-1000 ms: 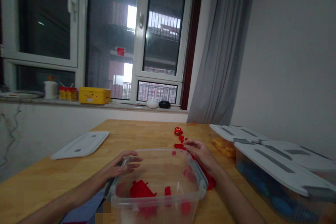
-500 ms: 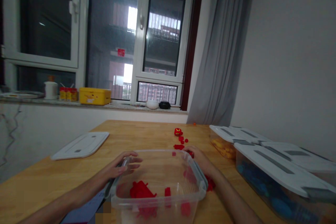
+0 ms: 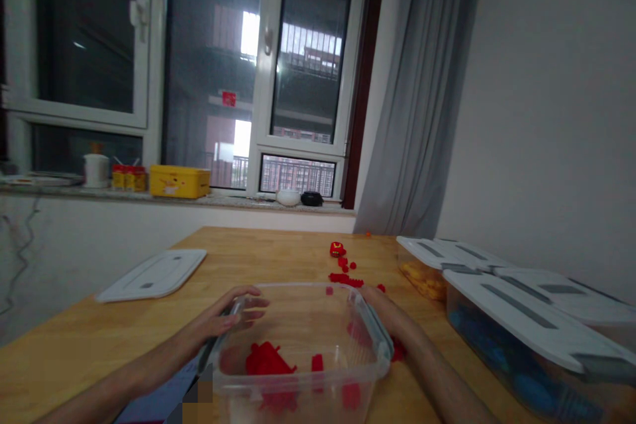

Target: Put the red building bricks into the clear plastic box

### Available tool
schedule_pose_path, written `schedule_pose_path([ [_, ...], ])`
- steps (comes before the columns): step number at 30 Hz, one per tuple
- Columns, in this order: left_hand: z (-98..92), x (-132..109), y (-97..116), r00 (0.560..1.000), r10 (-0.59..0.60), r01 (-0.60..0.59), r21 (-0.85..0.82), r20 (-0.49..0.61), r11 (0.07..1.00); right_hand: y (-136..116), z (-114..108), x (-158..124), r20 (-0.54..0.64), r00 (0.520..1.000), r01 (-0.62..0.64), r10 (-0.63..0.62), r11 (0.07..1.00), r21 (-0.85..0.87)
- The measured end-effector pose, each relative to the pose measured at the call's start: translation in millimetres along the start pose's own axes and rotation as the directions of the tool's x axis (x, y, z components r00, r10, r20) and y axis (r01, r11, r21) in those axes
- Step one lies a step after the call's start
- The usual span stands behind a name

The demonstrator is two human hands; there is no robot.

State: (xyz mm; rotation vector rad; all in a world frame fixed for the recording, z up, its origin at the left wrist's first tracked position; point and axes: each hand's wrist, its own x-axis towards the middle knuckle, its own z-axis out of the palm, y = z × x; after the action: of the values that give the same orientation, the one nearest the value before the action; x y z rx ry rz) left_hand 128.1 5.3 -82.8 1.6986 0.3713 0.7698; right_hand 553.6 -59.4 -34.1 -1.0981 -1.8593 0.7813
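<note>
A clear plastic box [image 3: 308, 288] with a lidless top stands on the wooden table in front of me, holding red plastic bricks [image 3: 265, 361]. My left hand [image 3: 223, 315] curls over the box's left rim. My right hand [image 3: 382, 305] lies against the box's far right corner, its fingers partly hidden behind the clear wall. More red bricks [image 3: 342, 277] lie in a loose line on the table beyond the box, with a rounded red piece [image 3: 337, 250] farthest away. A few red bits [image 3: 397, 350] sit beside the box's right wall.
A white lid [image 3: 154, 275] lies on the table at the left. Two lidded plastic tubs stand at the right, one with orange contents [image 3: 422, 281], one with blue contents [image 3: 497, 344]. A yellow tin [image 3: 179, 181] stands on the windowsill beyond the table.
My right hand has drawn back from the loose red bricks to the box's right corner. My left hand stays on the rim. The view has levelled slightly.
</note>
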Motion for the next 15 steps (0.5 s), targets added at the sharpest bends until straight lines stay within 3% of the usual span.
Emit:
schedule_pose_path([
  [11,2.0,-1.2,0.6,0.999,-0.021,0.021,-0.018,-0.024,1.0,-8.8,1.0,-6.3,0.031,1.0,0.012,-0.005,0.975,-0.223],
  [15,3.0,-2.0,5.3,1.0,-0.021,0.021,-0.01,-0.016,1.0,-8.9,0.0,-6.4,0.038,0.999,0.009,-0.001,0.977,-0.211],
])
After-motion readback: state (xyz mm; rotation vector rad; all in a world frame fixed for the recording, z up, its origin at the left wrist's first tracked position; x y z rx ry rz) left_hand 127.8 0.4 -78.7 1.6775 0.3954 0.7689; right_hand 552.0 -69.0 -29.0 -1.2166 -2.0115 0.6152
